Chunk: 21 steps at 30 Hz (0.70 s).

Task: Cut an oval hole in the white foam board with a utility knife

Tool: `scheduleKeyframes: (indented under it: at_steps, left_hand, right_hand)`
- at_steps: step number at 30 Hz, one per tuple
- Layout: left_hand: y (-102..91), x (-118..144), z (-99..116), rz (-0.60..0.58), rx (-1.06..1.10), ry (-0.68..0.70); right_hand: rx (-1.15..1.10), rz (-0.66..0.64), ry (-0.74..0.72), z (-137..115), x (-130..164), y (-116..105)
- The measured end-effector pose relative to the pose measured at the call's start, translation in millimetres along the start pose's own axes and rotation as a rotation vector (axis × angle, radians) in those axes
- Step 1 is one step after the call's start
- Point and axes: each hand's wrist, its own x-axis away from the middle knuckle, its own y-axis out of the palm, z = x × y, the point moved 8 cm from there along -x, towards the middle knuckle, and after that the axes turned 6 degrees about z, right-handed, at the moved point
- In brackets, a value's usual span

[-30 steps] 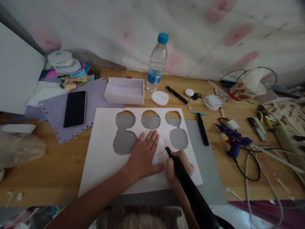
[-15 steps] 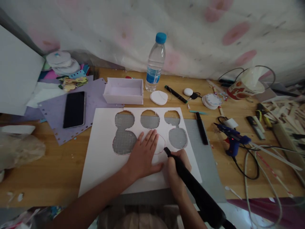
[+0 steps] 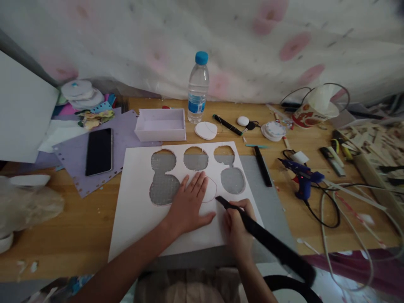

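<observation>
White board lies flat on the worktop, partly over a grey mat, with its near edge toward the person. Five rounded holes are cut in it: three along the far edge and two nearer, the two at the left running into each other. Between the nearer two, a thin red outline marks one more round shape, partly covered.

The left hand rests palm down on the board across the left part of that outline, its fingers stretched out and slightly apart, the thumb spread wide toward the right. The right hand has its fingers clamped around a long black tool, slanted so that its tip points at the lower right of the outline, just beside the line. Whether the tip touches the board, I cannot tell.

Beyond the board stand an open pale box and a water bottle with a blue cap. A phone lies on a purple sheet to the left; a blue glue gun lies to the right, past the mat.
</observation>
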Motion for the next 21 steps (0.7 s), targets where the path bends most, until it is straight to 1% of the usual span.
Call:
scheduleKeyframes:
  at_steps: [2, 4, 6, 8, 10, 11, 14, 16, 18, 21]
  left_hand:
    - [-0.4, 2, -2, -0.008, 0.008, 0.03]
    - [-1.5, 4, -6, -0.03, 0.015, 0.077]
    - [-5.8, 7, -10, -0.048, 0.016, 0.123]
    - [-15.2, 10, -14, -0.037, 0.002, 0.138]
    - [-28.0, 15, -17, 0.0, -0.022, 0.111]
    - [-34.0, 18, -17, 0.019, -0.034, 0.085]
    - [-43.4, 33, -12, 0.052, -0.05, 0.007]
    - [-40.2, 45, -5, 0.05, -0.052, -0.035]
    - [-31.6, 55, 1, 0.042, -0.059, -0.066]
    - [-18.2, 63, 5, 0.043, -0.081, -0.089]
  right_hand:
    - [-0.145, -0.088, 0.177, 11, -3, -6]
    - [-0.224, -0.175, 0.265, 15, -7, -14]
    - [-0.248, -0.26, 0.281, 15, -13, -22]
    - [-0.191, -0.325, 0.231, 13, -22, -29]
    - [-0.1, -0.355, 0.192, 11, -30, -32]
    - [-0.071, -0.36, 0.195, 10, -34, -31]
    - [-0.099, -0.411, 0.246, 3, -43, -17]
    - [-0.148, -0.483, 0.236, -5, -47, 0]
    - [-0.153, -0.568, 0.181, -12, -52, 16]
    - [-0.085, -0.68, 0.008, -19, -60, 37]
